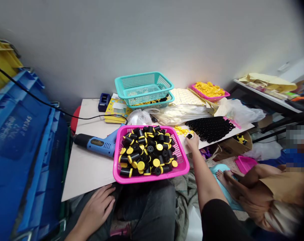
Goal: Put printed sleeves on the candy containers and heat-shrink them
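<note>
Worktable (pixel 86 177); clock positions are read from the centre of the pink basket (pixel 152 180), 12 marking its far side. The basket contains a heap of yellow-capped black cylinders (pixel 150 149). Teal baskets (pixel 149 99) stand stacked at 12 o'clock; rows of black tubes (pixel 210 128) lie at 2, a blue power tool (pixel 99 144) at 9. The left hand (pixel 99 205), between 7 and 8, rests on the thigh (pixel 104 226), fingers slightly apart. The right hand (pixel 193 143), between 2 and 3, has its fingertips at a black piece (pixel 190 136) near loose yellow caps (pixel 180 130); whether they clamp it cannot be told.
</note>
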A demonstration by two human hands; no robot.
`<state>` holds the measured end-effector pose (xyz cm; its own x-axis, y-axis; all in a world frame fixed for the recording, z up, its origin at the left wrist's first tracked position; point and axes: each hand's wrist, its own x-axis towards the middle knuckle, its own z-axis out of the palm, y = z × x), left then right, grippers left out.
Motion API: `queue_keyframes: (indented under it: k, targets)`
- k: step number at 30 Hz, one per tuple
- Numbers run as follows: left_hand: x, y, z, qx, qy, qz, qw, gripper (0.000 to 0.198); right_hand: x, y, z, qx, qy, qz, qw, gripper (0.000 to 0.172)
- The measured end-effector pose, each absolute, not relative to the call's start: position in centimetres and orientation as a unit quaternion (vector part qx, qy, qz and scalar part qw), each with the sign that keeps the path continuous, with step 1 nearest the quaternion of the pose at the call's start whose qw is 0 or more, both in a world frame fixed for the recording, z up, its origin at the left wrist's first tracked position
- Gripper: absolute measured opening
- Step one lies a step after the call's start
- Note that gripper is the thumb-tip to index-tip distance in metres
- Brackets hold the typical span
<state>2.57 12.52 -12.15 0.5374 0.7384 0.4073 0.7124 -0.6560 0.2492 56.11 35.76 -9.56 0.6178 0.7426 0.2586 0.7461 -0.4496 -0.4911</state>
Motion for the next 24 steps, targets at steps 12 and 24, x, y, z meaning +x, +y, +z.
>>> queue_keyframes:
  k: [12,24]
  targets:
    - [2.6,12.3,-12.6,0.865,0.431,0.249,0.067,0.018,57.8,34.3,-6.4,-0.839,-0.518,-0.040,0.161,0.030]
    - [2.7,12.4,-12.4,0.875,0.424,0.234,0.022,0.016,59.2,34.7,-8.7,-0.838,-0.494,-0.025,0.230,0.033]
